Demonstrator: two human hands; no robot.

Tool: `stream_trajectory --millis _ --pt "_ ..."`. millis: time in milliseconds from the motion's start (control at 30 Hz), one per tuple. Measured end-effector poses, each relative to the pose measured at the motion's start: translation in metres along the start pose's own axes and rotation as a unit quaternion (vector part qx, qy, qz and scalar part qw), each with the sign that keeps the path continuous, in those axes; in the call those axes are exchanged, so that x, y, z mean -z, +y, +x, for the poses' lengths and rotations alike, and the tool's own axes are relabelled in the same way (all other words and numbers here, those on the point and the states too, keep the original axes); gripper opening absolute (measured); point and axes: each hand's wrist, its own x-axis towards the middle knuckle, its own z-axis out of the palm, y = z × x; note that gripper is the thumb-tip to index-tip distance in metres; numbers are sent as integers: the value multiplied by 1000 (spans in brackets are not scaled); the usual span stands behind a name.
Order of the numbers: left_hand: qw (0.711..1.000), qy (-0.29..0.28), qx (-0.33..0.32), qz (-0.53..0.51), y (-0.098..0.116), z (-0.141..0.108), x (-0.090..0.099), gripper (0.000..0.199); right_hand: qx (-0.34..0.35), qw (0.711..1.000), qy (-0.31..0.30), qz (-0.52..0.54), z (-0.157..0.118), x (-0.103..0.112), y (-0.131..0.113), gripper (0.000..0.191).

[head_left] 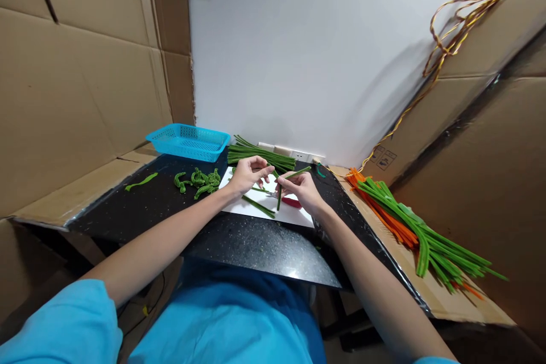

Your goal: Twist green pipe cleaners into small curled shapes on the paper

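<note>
Over a white sheet (294,216) on the black table, my right hand (300,187) pinches dark green fuzzy stems (279,198); one points down and another sticks out up to the right. My left hand (251,174) is just left of it, thumb and fingertips drawn together at the upper end of the stems. Red-handled scissors (292,202) lie on the sheet under my right hand, their blades partly hidden. More cut green stems (258,206) rest on the sheet, below and between my hands.
A blue basket (187,142) stands at the back left, near twisted green pieces (206,181) and a loose green strip (141,182). A green stem bundle (261,154) lies by the wall. Green and orange stems (409,227) lie on cardboard at right.
</note>
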Motion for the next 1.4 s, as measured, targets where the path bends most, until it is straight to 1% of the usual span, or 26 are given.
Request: stream_trajectory --millis 67,133,200,300,333,367,400,500,567,767,867,1067,1133,1267,1400 --pt "1000 -2 9 13 0 -1 -1 52 3 1000 9 11 1 -4 1 44" --pt "999 -24 27 36 -2 -4 -3 52 14 999 38 24 1 -7 2 45" --pt "995 -65 60 42 -4 -9 -7 54 32 996 81 31 2 -9 2 44" --pt "977 -173 120 39 -4 -15 -14 59 54 990 125 41 2 -10 0 42" --pt "971 -194 130 42 -3 -17 -16 58 55 989 130 51 2 -10 -1 42" --pt "970 -198 135 45 -2 -17 -17 56 55 987 133 66 3 -11 -2 41" --pt "972 -186 134 47 0 -17 -18 55 52 986 135 85 3 -10 -3 41" --pt "988 -103 107 40 5 -14 -16 53 37 980 131 145 5 -9 -3 41" --pt "994 -60 90 27 6 -10 -13 53 25 979 122 163 6 -8 -2 41" --pt "998 31 61 -11 2 -7 -10 53 19 985 104 140 4 -11 3 36" --pt "998 40 45 4 3 -8 -10 51 26 989 95 112 3 -12 4 35" --pt "997 66 8 47 4 -8 -10 42 32 994 85 66 1 -14 6 38" --pt "997 66 10 48 4 -8 -11 41 39 994 86 56 1 -14 6 39" --pt "997 58 23 40 7 -10 -13 46 52 993 100 32 0 -14 6 41" --pt "997 56 7 53 8 -10 -14 46 49 995 84 9 -1 -16 5 41"
